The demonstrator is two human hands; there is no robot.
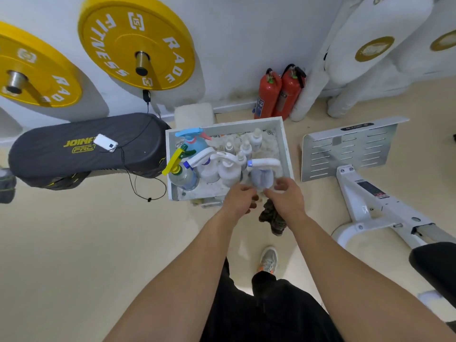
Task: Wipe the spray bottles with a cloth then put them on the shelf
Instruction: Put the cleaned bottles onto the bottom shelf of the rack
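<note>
Pale beige gym floor (74, 243) carried a white box-shaped shelf (246, 127). A light blue plastic spray bottle with a white trigger head (262, 177) stood in its near right corner. My right hand (287, 197), fingers curled, held a dark camouflage cloth (271, 218) that hung under it. My left hand (240, 199) was curled just beside; I cannot tell its grip.

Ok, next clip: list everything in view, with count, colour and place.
spray bottles: five with triggers, several small; blue, clear, white; in box
box: one, white, centre
cloth: one, dark patterned, under the hands
weight plates: two, yellow, wall left
bench pad: one, black, left
fire extinguishers: two, red, by wall
footplate: one, white, right
shoe: one, grey, floor
left hand: box's near edge
right hand: beside it
</note>
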